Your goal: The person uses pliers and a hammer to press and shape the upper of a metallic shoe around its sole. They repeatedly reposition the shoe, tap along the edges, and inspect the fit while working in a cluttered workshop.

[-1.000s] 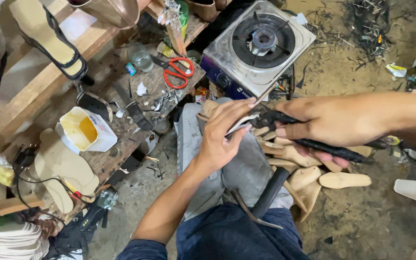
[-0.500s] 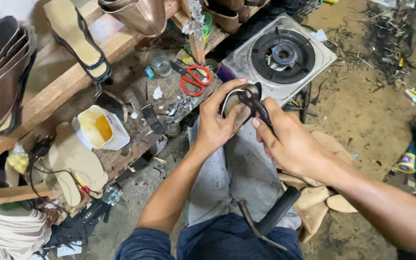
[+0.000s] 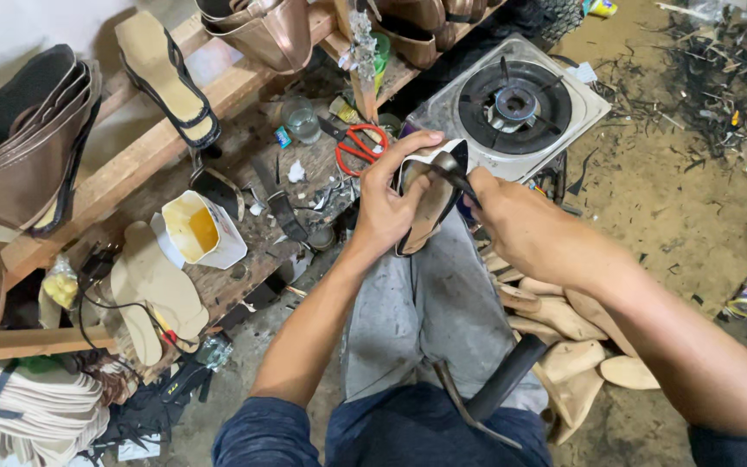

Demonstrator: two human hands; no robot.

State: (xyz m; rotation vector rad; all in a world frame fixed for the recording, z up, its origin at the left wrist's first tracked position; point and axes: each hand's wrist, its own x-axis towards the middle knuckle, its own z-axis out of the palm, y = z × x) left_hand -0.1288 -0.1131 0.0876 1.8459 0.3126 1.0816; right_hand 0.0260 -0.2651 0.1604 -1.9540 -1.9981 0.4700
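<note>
A hammer [image 3: 486, 393] lies on the lap below both hands. Left hand [image 3: 386, 207] is curled round the sole [image 3: 430, 203], holding it above the knees; right hand [image 3: 520, 229] pinches a black strap [image 3: 453, 177] across it. Fitting step, I judge; next calls for steady tension. Stove [image 3: 512, 108] just beyond, scissors [image 3: 360, 143] left

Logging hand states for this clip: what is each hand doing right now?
Left hand: closed around the shoe sole, holding it up.
Right hand: fingers pinched on the black strap at the sole.
</note>
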